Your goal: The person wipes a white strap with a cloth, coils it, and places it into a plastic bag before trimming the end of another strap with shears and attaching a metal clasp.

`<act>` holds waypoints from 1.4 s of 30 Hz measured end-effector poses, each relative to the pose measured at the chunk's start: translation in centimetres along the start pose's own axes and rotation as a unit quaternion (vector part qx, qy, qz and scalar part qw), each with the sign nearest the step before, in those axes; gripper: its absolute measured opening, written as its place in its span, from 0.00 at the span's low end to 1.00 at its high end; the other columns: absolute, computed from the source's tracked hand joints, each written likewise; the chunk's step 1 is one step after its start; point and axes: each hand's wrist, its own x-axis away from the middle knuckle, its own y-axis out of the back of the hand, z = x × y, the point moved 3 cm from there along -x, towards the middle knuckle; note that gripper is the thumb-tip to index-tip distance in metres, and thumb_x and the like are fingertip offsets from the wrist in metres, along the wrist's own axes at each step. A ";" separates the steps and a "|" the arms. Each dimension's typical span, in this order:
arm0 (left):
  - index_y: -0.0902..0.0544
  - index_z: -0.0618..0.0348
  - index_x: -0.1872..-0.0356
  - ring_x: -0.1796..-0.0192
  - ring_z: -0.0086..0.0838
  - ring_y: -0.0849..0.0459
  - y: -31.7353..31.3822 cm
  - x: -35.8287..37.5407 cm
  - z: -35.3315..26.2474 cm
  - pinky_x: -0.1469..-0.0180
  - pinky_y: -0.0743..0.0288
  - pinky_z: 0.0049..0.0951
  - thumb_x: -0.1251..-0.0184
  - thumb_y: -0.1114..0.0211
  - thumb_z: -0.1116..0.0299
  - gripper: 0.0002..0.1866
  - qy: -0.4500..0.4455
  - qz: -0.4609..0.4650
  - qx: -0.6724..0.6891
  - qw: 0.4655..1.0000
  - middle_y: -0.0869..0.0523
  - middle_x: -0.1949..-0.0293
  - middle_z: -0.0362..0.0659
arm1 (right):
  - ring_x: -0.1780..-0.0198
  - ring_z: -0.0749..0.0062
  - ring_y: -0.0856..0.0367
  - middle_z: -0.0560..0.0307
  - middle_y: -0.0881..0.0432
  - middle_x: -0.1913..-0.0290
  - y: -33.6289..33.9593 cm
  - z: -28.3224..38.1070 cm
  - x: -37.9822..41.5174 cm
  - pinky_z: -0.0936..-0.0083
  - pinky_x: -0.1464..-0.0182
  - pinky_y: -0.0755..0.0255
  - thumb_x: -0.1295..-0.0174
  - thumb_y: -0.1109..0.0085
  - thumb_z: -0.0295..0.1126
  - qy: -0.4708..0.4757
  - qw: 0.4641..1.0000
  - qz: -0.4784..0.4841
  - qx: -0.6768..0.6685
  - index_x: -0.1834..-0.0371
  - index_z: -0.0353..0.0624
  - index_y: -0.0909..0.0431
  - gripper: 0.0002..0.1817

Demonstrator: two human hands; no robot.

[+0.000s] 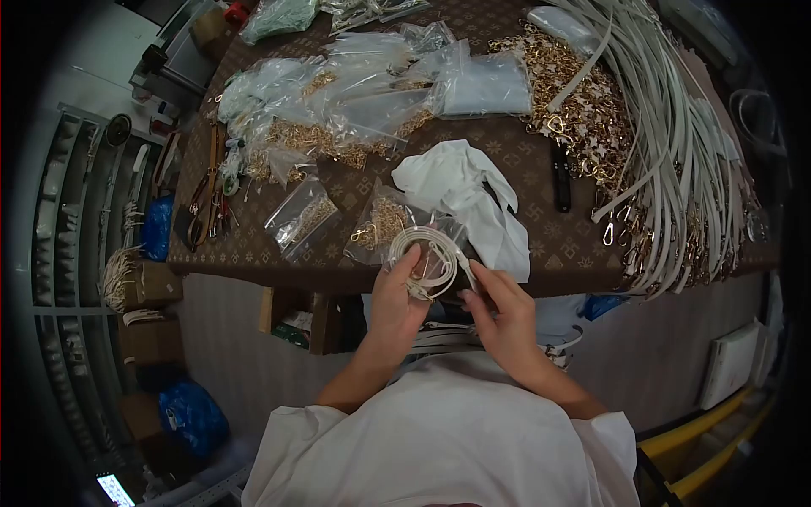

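Observation:
A white strap (402, 242) is wound into a round coil in front of me, just over the near edge of the table. My left hand (397, 291) is closed on the coil's left side, thumb lying across it. At the coil's right side, my right hand (504, 310) pinches the strap where it leaves the ring. Right behind the coil lies a clear bag of gold chain (384, 218). A crumpled white cloth (460, 173) spreads over the table to its right. Another small bag of chain (311, 220) rests on the left.
The patterned brown table (363, 177) holds plastic bags (363, 93), a heap of gold clasps (583, 93), a black-handled tool (562, 176) and many hanging pale straps (676, 160). Pliers (203, 194) lie at the left. An open box (312, 321) stands beneath; shelves (68, 220) line the left.

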 end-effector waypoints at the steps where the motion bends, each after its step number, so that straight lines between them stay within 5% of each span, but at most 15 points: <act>1: 0.28 0.65 0.50 0.50 0.31 0.22 -0.5 0.1 0.2 0.48 0.26 0.34 0.32 0.52 0.70 0.13 -0.023 0.008 -0.025 0.999 0.22 0.51 0.46 | 0.63 0.76 0.22 0.54 0.24 0.64 -0.1 0.0 -0.4 0.83 0.62 0.27 0.43 0.45 0.19 -0.001 1.000 -0.003 0.001 0.49 0.32 0.29 0.17; 4: 0.28 0.63 0.51 0.50 0.31 0.23 -2.3 1.2 0.9 0.47 0.27 0.35 0.31 0.51 0.69 0.13 0.012 0.083 0.015 0.996 0.22 0.52 0.45 | 0.61 0.77 0.23 0.55 0.24 0.63 -0.6 0.1 -2.6 0.83 0.60 0.28 0.42 0.46 0.20 -0.020 0.998 0.001 -0.064 0.50 0.31 0.27 0.15; 7: 0.28 0.61 0.50 0.50 0.30 0.23 -2.5 1.2 -0.1 0.46 0.28 0.34 0.31 0.51 0.67 0.13 0.024 0.037 0.042 0.998 0.21 0.54 0.43 | 0.59 0.76 0.24 0.55 0.23 0.61 -0.2 0.4 -3.3 0.83 0.58 0.29 0.42 0.46 0.20 -0.083 0.990 0.078 -0.085 0.48 0.32 0.28 0.17; 9: 0.28 0.60 0.50 0.50 0.30 0.23 -2.1 1.1 -0.6 0.45 0.29 0.34 0.30 0.51 0.66 0.13 0.026 0.023 0.054 0.998 0.21 0.53 0.43 | 0.54 0.76 0.25 0.55 0.24 0.55 -0.1 0.5 -2.0 0.83 0.54 0.30 0.42 0.47 0.21 -0.152 0.921 0.059 -0.354 0.48 0.33 0.27 0.17; 13: 0.28 0.60 0.51 0.50 0.30 0.23 -2.2 1.2 0.3 0.45 0.29 0.32 0.30 0.51 0.64 0.13 0.047 0.017 0.061 0.997 0.22 0.53 0.44 | 0.50 0.75 0.27 0.55 0.28 0.48 0.0 0.9 -2.3 0.83 0.50 0.33 0.43 0.46 0.19 -0.167 0.890 0.009 -0.424 0.50 0.33 0.26 0.16; 15: 0.28 0.60 0.51 0.50 0.30 0.23 -1.7 0.6 1.1 0.45 0.29 0.31 0.30 0.51 0.64 0.13 0.047 0.038 0.079 0.995 0.21 0.53 0.44 | 0.49 0.74 0.28 0.53 0.29 0.47 -0.8 0.0 -3.4 0.82 0.49 0.32 0.45 0.46 0.18 -0.063 0.957 -0.047 -0.279 0.51 0.32 0.26 0.16; 19: 0.27 0.60 0.52 0.51 0.30 0.22 -2.3 0.8 0.5 0.47 0.27 0.31 0.31 0.50 0.65 0.12 0.047 0.012 0.091 0.995 0.21 0.54 0.43 | 0.57 0.71 0.26 0.52 0.28 0.55 -2.1 -0.4 -3.8 0.81 0.57 0.29 0.48 0.42 0.18 0.111 0.983 -0.122 -0.076 0.53 0.34 0.24 0.17; 22: 0.27 0.60 0.52 0.51 0.31 0.22 -1.4 1.1 0.0 0.47 0.27 0.33 0.32 0.48 0.66 0.12 0.060 0.005 0.092 0.994 0.21 0.54 0.44 | 0.62 0.70 0.26 0.51 0.29 0.57 -1.3 0.3 -3.2 0.81 0.61 0.29 0.49 0.40 0.19 0.076 0.996 -0.029 -0.045 0.54 0.36 0.23 0.16; 26: 0.27 0.61 0.52 0.52 0.32 0.21 -1.6 1.5 -0.6 0.46 0.26 0.34 0.33 0.47 0.66 0.13 0.080 0.015 0.109 0.991 0.21 0.53 0.45 | 0.61 0.71 0.24 0.51 0.29 0.58 -0.3 2.1 -2.1 0.82 0.64 0.28 0.51 0.38 0.20 0.147 0.989 -0.018 -0.017 0.55 0.36 0.24 0.17; 28: 0.27 0.61 0.51 0.52 0.34 0.21 -1.6 1.3 -0.7 0.47 0.26 0.34 0.33 0.46 0.67 0.13 0.086 -0.021 0.145 0.986 0.21 0.53 0.46 | 0.65 0.72 0.22 0.52 0.26 0.62 -0.5 1.4 -1.6 0.82 0.66 0.26 0.51 0.36 0.20 0.074 0.994 -0.053 -0.058 0.53 0.36 0.25 0.19; 35: 0.27 0.61 0.51 0.52 0.33 0.21 -0.9 1.0 0.1 0.49 0.26 0.34 0.31 0.49 0.65 0.14 0.076 0.041 0.114 0.990 0.21 0.54 0.46 | 0.75 0.75 0.22 0.53 0.22 0.70 -0.7 1.1 -1.6 0.83 0.69 0.26 0.52 0.36 0.20 0.054 0.992 -0.051 -0.098 0.57 0.35 0.25 0.17; 38: 0.27 0.61 0.51 0.53 0.31 0.21 -1.0 1.2 0.7 0.48 0.27 0.32 0.31 0.50 0.63 0.14 0.100 0.083 0.129 0.983 0.21 0.54 0.44 | 0.72 0.73 0.23 0.52 0.23 0.69 -1.0 1.4 -2.8 0.79 0.69 0.27 0.51 0.37 0.21 0.067 0.993 -0.080 -0.055 0.62 0.34 0.22 0.12; 40: 0.27 0.60 0.52 0.54 0.30 0.21 -1.6 1.6 0.9 0.47 0.28 0.30 0.31 0.51 0.63 0.14 0.122 0.027 0.122 0.985 0.21 0.55 0.43 | 0.69 0.69 0.24 0.52 0.24 0.70 -1.9 1.6 -3.3 0.75 0.68 0.29 0.51 0.37 0.21 0.181 0.971 -0.102 0.119 0.66 0.35 0.20 0.08; 42: 0.27 0.62 0.51 0.54 0.31 0.20 -1.2 1.6 0.7 0.49 0.26 0.31 0.31 0.51 0.63 0.15 0.120 0.027 0.137 0.983 0.20 0.55 0.45 | 0.68 0.67 0.25 0.52 0.24 0.69 -2.2 2.0 -3.5 0.75 0.66 0.30 0.52 0.38 0.21 0.181 0.967 -0.086 0.154 0.65 0.36 0.20 0.09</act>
